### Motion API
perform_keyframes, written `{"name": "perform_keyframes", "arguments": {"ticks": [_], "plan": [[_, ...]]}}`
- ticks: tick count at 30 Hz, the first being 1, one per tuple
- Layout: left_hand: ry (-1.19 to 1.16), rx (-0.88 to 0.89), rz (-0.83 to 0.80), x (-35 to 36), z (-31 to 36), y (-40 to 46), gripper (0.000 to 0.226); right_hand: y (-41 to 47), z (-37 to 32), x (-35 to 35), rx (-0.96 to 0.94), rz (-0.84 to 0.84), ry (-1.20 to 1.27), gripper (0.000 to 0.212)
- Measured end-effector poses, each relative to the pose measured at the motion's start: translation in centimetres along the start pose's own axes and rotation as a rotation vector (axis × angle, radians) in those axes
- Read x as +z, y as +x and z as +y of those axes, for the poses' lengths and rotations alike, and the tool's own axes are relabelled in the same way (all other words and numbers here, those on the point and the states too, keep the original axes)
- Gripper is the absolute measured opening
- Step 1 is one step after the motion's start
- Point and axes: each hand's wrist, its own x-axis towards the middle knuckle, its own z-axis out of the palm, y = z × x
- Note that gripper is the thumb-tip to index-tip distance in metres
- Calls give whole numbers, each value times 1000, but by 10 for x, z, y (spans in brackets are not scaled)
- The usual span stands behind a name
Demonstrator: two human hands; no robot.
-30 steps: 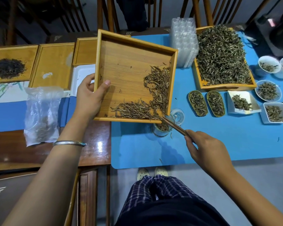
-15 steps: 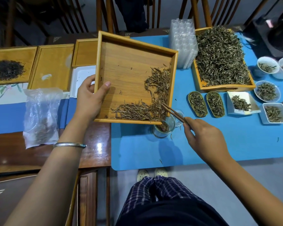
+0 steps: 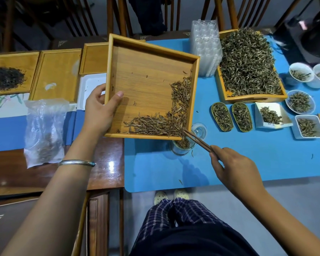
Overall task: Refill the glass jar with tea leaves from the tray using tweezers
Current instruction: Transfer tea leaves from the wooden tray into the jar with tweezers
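My left hand (image 3: 97,109) grips the left rim of a square wooden tray (image 3: 146,58), held tilted above the table with its near right corner low. Brown tea leaves (image 3: 166,122) lie heaped along the tray's lower and right edges. Under that corner stands a small glass jar (image 3: 181,146) on the blue mat, partly filled with leaves. My right hand (image 3: 229,167) pinches brown tweezers (image 3: 198,140), whose tips reach the tray's low corner right above the jar's mouth. The jar's glass lid (image 3: 199,130) lies just behind it.
A big wooden tray heaped with tea (image 3: 248,65) sits at the back right beside stacked clear plastic cups (image 3: 205,48). Several small dishes of tea (image 3: 299,102) line the mat's right side. At left lie a plastic bag (image 3: 44,130) and flat wooden trays (image 3: 55,74).
The tweezers' tips drew back from inside the tray to its low corner over the jar, and my right hand shifted a little toward me. The tray stays tilted in my left hand.
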Motion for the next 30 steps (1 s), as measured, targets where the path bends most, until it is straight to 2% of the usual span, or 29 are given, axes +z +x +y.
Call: {"name": "perform_keyframes", "arguments": {"ticks": [7,12,15,24,27,30], "plan": [[-5,-7,11,-1,-3,0,36,-4,2,-7,-28,47,28,25],[-3,-3,5,0,0,0,31,14,-10,-6,-69,70,92,18],[0,-3,1,0,1,0,31,16,-13,-1,-104,42,94,22],[-6,0,7,0,0,-1,35,-6,4,3,-14,-29,51,17],[-4,-5,5,-1,1,-1,34,-10,6,-1,-34,-19,45,16],[-13,-14,7,0,2,-2,32,-1,4,-10,-44,21,79,30]]}}
